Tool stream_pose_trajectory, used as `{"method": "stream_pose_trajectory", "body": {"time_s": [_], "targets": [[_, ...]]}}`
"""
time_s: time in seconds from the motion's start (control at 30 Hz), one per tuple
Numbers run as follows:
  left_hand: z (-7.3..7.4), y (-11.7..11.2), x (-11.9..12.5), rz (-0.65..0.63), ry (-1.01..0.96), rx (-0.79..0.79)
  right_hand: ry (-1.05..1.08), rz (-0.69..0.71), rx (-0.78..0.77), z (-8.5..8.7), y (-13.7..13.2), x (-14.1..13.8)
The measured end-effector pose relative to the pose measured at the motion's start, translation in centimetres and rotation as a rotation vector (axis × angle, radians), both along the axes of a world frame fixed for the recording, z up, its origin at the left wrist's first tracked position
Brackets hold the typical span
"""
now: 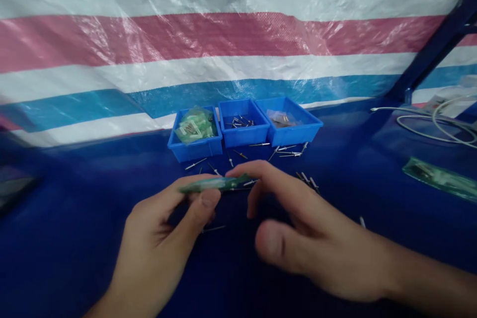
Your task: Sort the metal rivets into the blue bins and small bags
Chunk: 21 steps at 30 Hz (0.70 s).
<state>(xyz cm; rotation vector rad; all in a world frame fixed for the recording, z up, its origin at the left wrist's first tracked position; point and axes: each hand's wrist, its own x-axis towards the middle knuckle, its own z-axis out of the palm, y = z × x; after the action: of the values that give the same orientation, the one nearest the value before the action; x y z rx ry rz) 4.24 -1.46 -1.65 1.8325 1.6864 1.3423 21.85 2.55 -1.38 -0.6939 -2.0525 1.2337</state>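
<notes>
My left hand (160, 243) is closed in a pinch on a thin green circuit board (216, 183), held edge-on and level above the blue table. My right hand (298, 228) reaches in from the right with its fingers spread; the fingertips touch the board's right end, and a small metal pin (250, 182) shows there. Several loose metal pins (286, 151) lie scattered on the table just beyond both hands.
Three small blue bins stand in a row at the back: the left bin (196, 148) holds bagged green parts, the middle bin (244, 134) pins, the right bin (294, 131) a small bag. Another green board (439, 177) and white cables (436, 121) lie at right. A striped tarp (223, 35) hangs behind.
</notes>
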Motion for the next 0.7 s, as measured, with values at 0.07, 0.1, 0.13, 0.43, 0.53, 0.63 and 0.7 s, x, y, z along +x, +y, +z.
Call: {"method": "stream_pose_trajectory", "body": {"time_s": [0.07, 0.1, 0.13, 0.43, 0.53, 0.63, 0.7], "targets": [[0.1, -0.1, 0.1, -0.022, 0.025, -0.037, -0.069, -0.020, 0.081, 0.0, 0.1, -0.1], [0.1, -0.1, 0.2, -0.039, 0.045, -0.059, -0.103, -0.039, 0.090, 0.0, 0.2, -0.1], [0.0, -0.1, 0.2, -0.056, 0.063, -0.080, -0.134, -0.051, 0.075, -0.1, 0.4, -0.2], [-1.3, 0.4, -1.4, -0.079, 0.187, 0.084, 0.092, 0.032, -0.523, 0.2, 1.9, -0.8], [-0.9, 0.6, -1.9, -0.232, 0.289, 0.075, 0.105, 0.115, -0.699, 0.2, 1.8, -1.3], [0.0, 1.1, -2.3, -0.265, 0.250, 0.091, 0.059, 0.146, -0.758, 0.1, 1.5, -1.7], [0.8, 2.1, -2.9, -0.231, 0.271, 0.132, 0.039, 0.080, -0.742, 0.1, 1.5, -1.8]]}}
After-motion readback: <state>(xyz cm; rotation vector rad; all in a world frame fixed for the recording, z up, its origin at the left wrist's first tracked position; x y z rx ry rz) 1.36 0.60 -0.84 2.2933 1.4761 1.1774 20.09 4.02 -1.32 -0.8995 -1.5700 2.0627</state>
